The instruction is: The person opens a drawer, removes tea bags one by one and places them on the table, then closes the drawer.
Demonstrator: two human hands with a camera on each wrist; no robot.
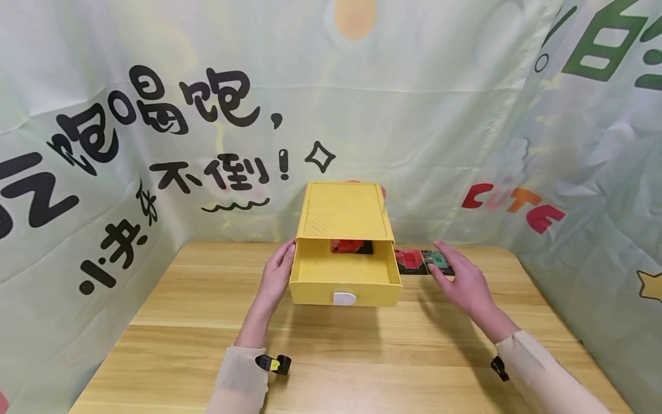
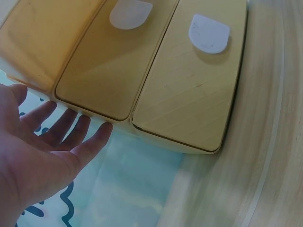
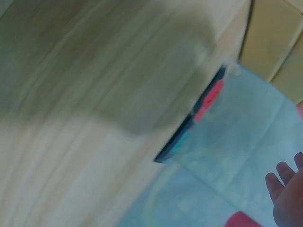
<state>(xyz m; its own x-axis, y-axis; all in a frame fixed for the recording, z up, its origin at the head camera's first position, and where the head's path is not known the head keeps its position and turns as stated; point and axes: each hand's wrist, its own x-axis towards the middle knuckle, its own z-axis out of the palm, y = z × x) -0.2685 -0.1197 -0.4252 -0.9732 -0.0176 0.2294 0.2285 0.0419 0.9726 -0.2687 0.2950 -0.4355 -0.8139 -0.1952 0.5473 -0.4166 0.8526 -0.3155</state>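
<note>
A yellow drawer unit point(image 1: 345, 213) stands at the back of the table, its top drawer point(image 1: 345, 294) pulled out. Inside that drawer lies a red and black flat packet point(image 1: 347, 246). My left hand point(image 1: 276, 276) is at the unit's left side; in the left wrist view its spread fingertips point(image 2: 105, 128) touch the side edge. Two lower drawer fronts point(image 2: 184, 80) with white pull tabs sit closed. On the right, my right hand point(image 1: 468, 284) hovers with fingers apart over a green and black packet point(image 1: 437, 260). Beside that lies another red and black packet point(image 1: 410, 260), close to the unit.
The wooden table point(image 1: 207, 333) reaches back to a printed cloth backdrop point(image 1: 248, 138) that hangs behind and along both sides. Black straps or devices point(image 1: 274, 364) sit at both sleeves. The pulled-out drawer juts toward me between the two hands.
</note>
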